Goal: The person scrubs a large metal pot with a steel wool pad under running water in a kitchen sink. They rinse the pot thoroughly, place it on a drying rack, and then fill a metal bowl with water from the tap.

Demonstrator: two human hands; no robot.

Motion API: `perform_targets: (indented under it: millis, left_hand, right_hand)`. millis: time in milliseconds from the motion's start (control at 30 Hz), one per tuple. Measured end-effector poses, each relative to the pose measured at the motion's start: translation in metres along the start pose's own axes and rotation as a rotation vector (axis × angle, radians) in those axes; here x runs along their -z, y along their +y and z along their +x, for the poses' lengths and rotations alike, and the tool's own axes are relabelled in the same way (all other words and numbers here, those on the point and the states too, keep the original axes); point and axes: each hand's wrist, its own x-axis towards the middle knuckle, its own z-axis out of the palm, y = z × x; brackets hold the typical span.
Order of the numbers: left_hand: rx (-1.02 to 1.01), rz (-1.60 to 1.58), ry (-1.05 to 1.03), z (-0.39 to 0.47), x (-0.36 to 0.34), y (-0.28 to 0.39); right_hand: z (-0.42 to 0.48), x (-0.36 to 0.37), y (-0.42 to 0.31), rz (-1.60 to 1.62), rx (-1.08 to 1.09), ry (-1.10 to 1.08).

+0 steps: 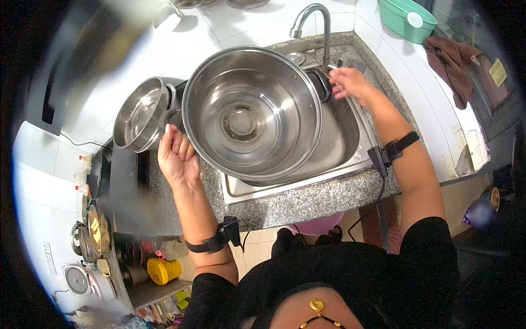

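Note:
A large stainless steel pot [279, 154] is tilted with its open mouth towards me, over the sink [341, 140]. My left hand [177, 154] is closed around the pot's dark left handle [170, 117]. On the other side, my right hand [349, 84] is at the small lever [333, 66] at the base of the chrome faucet [326, 33], just beside the pot's black right handle [320, 84]. Its fingers are partly curled and blurred, so their hold on the lever is unclear. Inside, the pot's bottom shows a dull ring; whether it holds water cannot be told.
Smaller steel pans [137, 115] lean left of the pot. A speckled stone counter edge [287, 205] runs along the front. To the right are a green plastic basin [407, 20] and a brown cloth [452, 61]. A yellow bucket [164, 270] stands on a lower shelf.

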Motion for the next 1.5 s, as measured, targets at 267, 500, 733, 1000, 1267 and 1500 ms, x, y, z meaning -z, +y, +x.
perform_targets:
  millis: [267,500,733,1000,1267,1500]
  left_hand:
    - [-0.011,0.008,0.142,-0.006,-0.008,-0.014]
    - [0.003,0.014,0.16,-0.001,-0.01,-0.008]
    - [0.066,0.03,0.118,0.013,-0.011,-0.029]
    - [0.215,-0.135,0.079,0.011,0.023,-0.011]
    - [0.208,0.261,0.2,0.052,0.053,-0.027]
    - [0.446,0.971,0.024,0.096,0.052,-0.106]
  right_hand:
    - [0.062,-0.001,0.015,-0.856,0.148,0.543]
    - [0.057,0.007,0.011,-1.063,0.254,0.48]
    - [0.017,-0.028,0.009,-1.215,0.128,0.333]
    - [0.034,-0.043,0.021,0.385,-0.164,-0.065]
    - [-0.054,-0.004,-0.039,0.572,0.025,-0.158]
    - [-0.085,0.022,-0.04,0.571,0.047,0.106]
